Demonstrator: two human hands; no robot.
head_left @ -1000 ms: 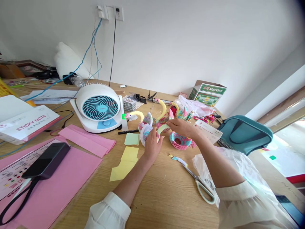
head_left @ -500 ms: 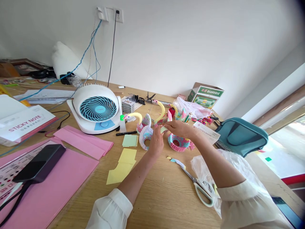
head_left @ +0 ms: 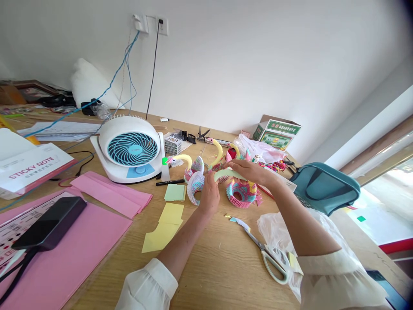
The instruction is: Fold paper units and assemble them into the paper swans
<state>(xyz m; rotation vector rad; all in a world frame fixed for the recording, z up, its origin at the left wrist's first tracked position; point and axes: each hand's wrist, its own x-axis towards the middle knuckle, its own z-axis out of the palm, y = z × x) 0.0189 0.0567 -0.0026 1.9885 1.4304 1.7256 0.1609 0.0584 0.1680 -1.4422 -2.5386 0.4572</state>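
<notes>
My left hand (head_left: 209,194) and my right hand (head_left: 250,171) both pinch a pale green paper strip (head_left: 226,174), which curves between them above the table. Just left of my left hand stands a white, blue and pink folded-paper swan body (head_left: 195,188). Below my right hand sits a pink and blue folded-paper ring base (head_left: 241,194). Further swan pieces with curved yellow necks (head_left: 218,152) stand behind the strip, partly hidden by it and my hands.
A white desk fan (head_left: 130,148) stands left of the work, with a black marker (head_left: 170,182) and yellow and green paper slips (head_left: 163,228) nearby. Scissors (head_left: 269,258) lie by a plastic bag (head_left: 274,234). Pink paper sheets (head_left: 64,249) cover the left, and a teal bag (head_left: 324,188) sits right.
The green strip now shows more fully between my hands, and my right hand has shifted slightly right. The whole view has tilted a little as my head moved.
</notes>
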